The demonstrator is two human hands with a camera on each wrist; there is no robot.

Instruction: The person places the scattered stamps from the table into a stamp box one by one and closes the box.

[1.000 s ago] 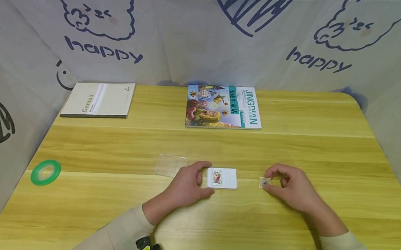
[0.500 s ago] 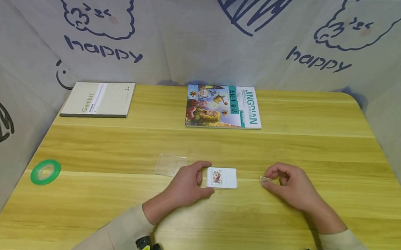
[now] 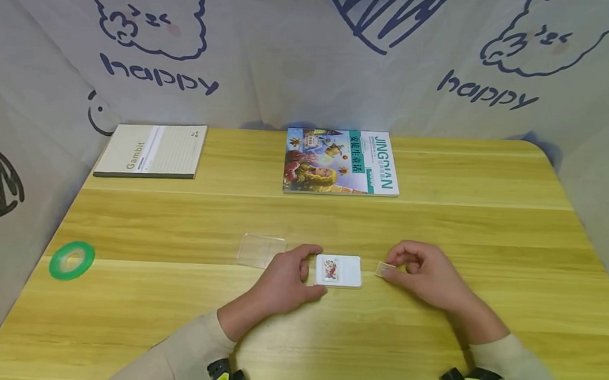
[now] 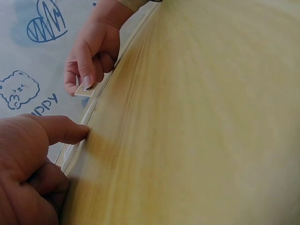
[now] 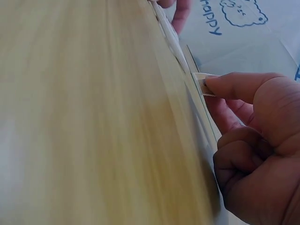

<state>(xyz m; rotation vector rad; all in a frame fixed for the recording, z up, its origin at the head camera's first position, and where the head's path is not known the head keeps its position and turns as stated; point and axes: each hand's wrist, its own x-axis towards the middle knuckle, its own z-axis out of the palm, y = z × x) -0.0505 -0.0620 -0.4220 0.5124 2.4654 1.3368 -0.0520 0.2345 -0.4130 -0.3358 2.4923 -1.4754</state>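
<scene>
A flat white rectangular case (image 3: 351, 271) lies in front of me, with a small colourful stamp-like picture (image 3: 330, 269) on its left half. My left hand (image 3: 285, 280) holds the case at its left end, thumb on the near edge and forefinger on the far edge. Just right of the case, my right hand (image 3: 423, 272) pinches a small clear-edged square piece (image 3: 381, 269) between thumb and fingers. The right wrist view shows this piece (image 5: 201, 84) tilted, the thumb covering part of it. Behind the left hand lies a thin clear plastic cover (image 3: 253, 250).
A roll of green tape (image 3: 54, 264) lies at the left of the wooden table (image 3: 181, 218). Along the back are a Gambit notebook (image 3: 178, 150) and a picture-covered book (image 3: 318, 162). A printed white cloth (image 3: 269, 58) hangs behind and around the table.
The right hand has tilted the small square piece and moved left with it, closer to the white case. The left hand and the case have stayed put.
</scene>
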